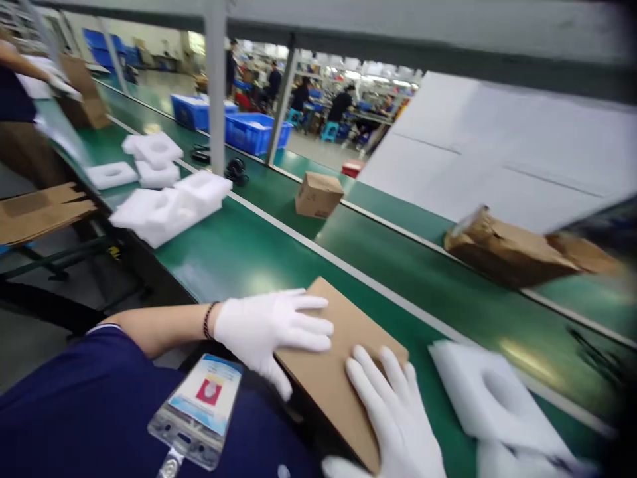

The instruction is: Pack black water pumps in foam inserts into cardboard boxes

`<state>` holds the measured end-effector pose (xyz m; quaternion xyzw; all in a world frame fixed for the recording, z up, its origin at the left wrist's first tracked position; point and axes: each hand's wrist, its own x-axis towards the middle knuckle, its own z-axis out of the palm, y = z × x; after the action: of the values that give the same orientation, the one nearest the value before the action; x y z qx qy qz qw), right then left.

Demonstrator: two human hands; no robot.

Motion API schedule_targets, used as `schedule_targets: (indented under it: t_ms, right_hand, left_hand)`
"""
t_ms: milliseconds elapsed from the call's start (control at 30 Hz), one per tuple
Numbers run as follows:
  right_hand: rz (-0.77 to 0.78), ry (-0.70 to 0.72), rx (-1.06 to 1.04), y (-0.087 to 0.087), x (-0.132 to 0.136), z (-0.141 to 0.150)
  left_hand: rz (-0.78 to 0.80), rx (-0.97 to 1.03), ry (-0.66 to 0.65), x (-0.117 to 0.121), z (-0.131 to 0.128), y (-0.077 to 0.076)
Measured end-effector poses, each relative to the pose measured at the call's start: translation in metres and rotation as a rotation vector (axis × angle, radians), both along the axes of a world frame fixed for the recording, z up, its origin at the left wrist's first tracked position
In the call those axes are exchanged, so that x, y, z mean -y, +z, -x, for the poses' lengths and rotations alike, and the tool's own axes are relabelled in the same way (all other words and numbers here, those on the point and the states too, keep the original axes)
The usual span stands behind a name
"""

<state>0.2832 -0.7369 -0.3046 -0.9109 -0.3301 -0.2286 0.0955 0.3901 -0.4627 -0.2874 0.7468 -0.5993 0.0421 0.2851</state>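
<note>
A flat brown cardboard box (343,332) lies at the near edge of the green conveyor belt (249,252), right in front of me. My left hand (271,330), in a white glove, lies flat on its left half with fingers stretched out. My right hand (395,415), also gloved, rests on the box's right end with fingers spread. A white foam insert (490,398) with a round hollow sits on the belt just right of my right hand.
Several white foam inserts (169,199) are piled at the belt's left end. A small closed carton (318,194) and a blurred brown carton (507,251) sit farther along the belt. Blue crates (251,131) stand behind. Another person's gloved hand (62,85) handles a carton at far left.
</note>
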Motion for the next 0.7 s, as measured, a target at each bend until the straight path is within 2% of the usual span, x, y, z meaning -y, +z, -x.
schedule_targets:
  t_ms: [100, 167, 200, 267, 333, 400, 467, 533, 600, 667, 700]
  right_hand:
    - [0.008, 0.078, -0.056, 0.019, -0.009, -0.007]
    - [-0.070, 0.080, -0.109, 0.016, -0.008, -0.011]
    - [-0.138, 0.049, -0.128, 0.008, -0.005, -0.013]
    - [-0.361, -0.068, -0.173, -0.019, 0.003, -0.015]
    - [-0.710, -0.183, -0.312, -0.055, 0.008, -0.020]
    - [-1.030, -0.218, -0.565, -0.090, 0.006, -0.031]
    - [-1.174, -0.212, -0.782, -0.112, -0.003, -0.048]
    - [-1.122, -0.340, -0.790, -0.118, -0.016, -0.072]
    - [-0.977, -0.532, -0.659, -0.110, -0.024, -0.097]
    - [-0.853, -0.649, -0.537, -0.094, -0.025, -0.119]
    - [-0.812, -0.675, -0.495, -0.085, -0.022, -0.128]
  left_hand:
    - [-0.173, 0.078, -0.074, 0.002, -0.012, 0.014]
    - [-0.203, 0.088, -0.102, 0.003, -0.016, 0.017]
    - [-0.191, 0.097, -0.090, 0.002, -0.017, 0.018]
    - [-0.145, 0.104, -0.006, -0.007, -0.019, 0.015]
    - [-0.090, 0.038, 0.132, -0.026, -0.024, 0.006]
    - [-0.002, -0.138, 0.303, -0.051, -0.034, -0.010]
    - [0.149, -0.395, 0.461, -0.074, -0.050, -0.035]
    - [0.326, -0.645, 0.558, -0.087, -0.068, -0.066]
    - [0.464, -0.794, 0.609, -0.089, -0.085, -0.092]
    - [0.575, -0.797, 0.725, -0.083, -0.096, -0.101]
    - [0.629, -0.740, 0.813, -0.078, -0.099, -0.098]
